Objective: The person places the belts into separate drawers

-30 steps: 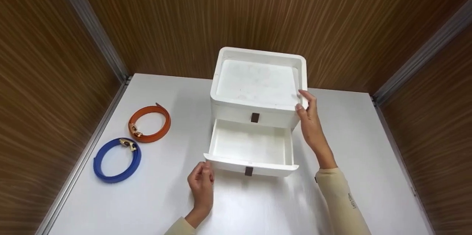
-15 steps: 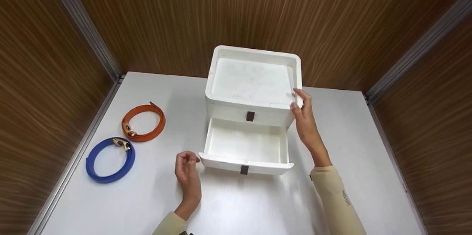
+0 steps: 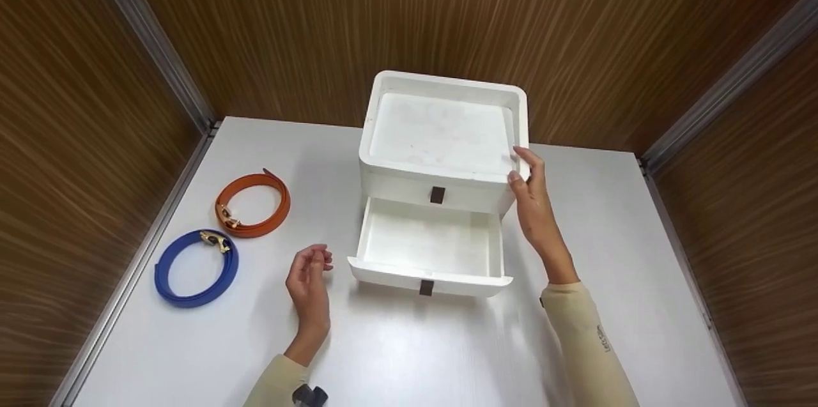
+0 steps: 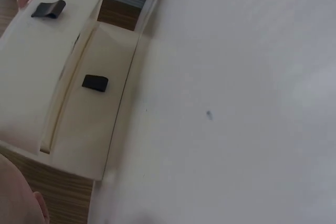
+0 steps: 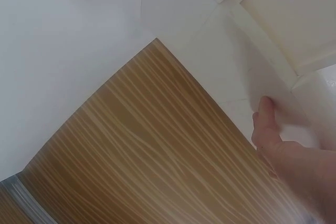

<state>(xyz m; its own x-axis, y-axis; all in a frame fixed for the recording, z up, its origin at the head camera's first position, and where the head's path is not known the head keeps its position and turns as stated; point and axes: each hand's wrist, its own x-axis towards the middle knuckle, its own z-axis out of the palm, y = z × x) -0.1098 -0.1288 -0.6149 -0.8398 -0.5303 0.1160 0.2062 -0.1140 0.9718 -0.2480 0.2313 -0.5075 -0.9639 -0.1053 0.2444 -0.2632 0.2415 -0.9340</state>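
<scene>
A white drawer cabinet (image 3: pixel 441 132) with a raised rim around its top stands on the table. One drawer (image 3: pixel 431 238) is pulled out, with a dark brown tab (image 3: pixel 426 287) on its front. In the left wrist view a closed drawer front (image 4: pixel 84 124) with a dark tab shows below it. My right hand (image 3: pixel 537 209) grips the top's front right corner, thumb at the front rim, a finger over the side rim. My left hand (image 3: pixel 310 289) hovers left of the pulled-out drawer, apart from it, fingers loosely curled around nothing.
A coiled orange belt (image 3: pixel 279 218) with a gold buckle lies on the white table (image 3: pixel 639 266) to the left. Nearer, a coiled blue belt (image 3: pixel 167 285) lies beside it. Wood-patterned panels (image 3: pixel 319 23) wall in the back and both sides.
My left hand has moved left, away from the drawer's front left corner, and its fingers have loosened. The right hand keeps its hold on the cabinet's corner. The drawer stays pulled out.
</scene>
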